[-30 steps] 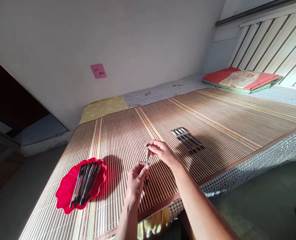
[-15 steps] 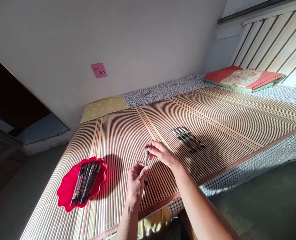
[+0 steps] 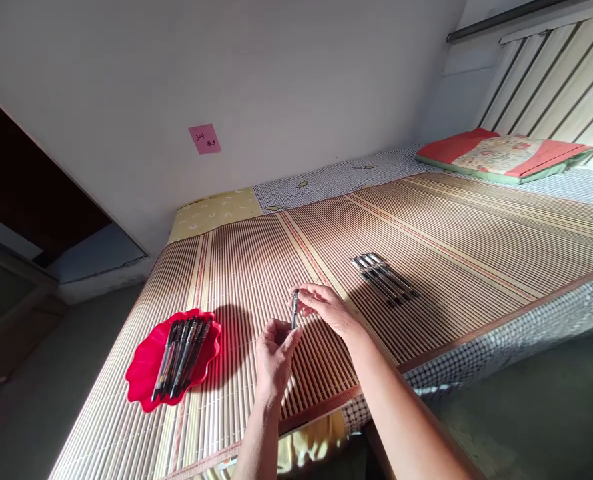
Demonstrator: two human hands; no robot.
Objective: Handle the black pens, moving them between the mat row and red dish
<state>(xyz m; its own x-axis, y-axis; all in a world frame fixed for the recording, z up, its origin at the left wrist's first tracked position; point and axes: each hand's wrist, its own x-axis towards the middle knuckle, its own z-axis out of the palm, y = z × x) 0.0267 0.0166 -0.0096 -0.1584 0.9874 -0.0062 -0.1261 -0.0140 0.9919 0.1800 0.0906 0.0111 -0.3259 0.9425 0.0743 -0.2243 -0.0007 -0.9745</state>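
Pinching one pen (image 3: 295, 312) are the fingers (image 3: 291, 339) of the left hand (image 3: 274, 359) and right hand (image 3: 330, 311)

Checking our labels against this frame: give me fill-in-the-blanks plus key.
1. The glossy, scalloped dish holding a pile of slim black pens is coloured ____.
2. Left hand and right hand both touch one slim dark pen; the hand closer to the neat row of pens is the ____.
3. The rectangular pink paper note bears the number ____.

Missing words: red; right; 304.

Open mat (image 3: 236, 377) separates the left hand (image 3: 275, 353) from the obstructing red dish (image 3: 143, 367).
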